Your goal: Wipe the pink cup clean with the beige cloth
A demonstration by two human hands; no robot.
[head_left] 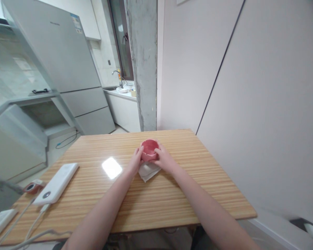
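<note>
While both hands reach out over the wooden worktop (172, 194), the left hand (136, 161) and right hand (165, 160) cup a small red bowl (149, 149) between them, fingers curled against its 2 sides. The bowl stands upright near the worktop's far middle, just behind a folded white cloth (148, 171). A white power bank (57, 182) lies well apart at the left, cables trailing from it.
</note>
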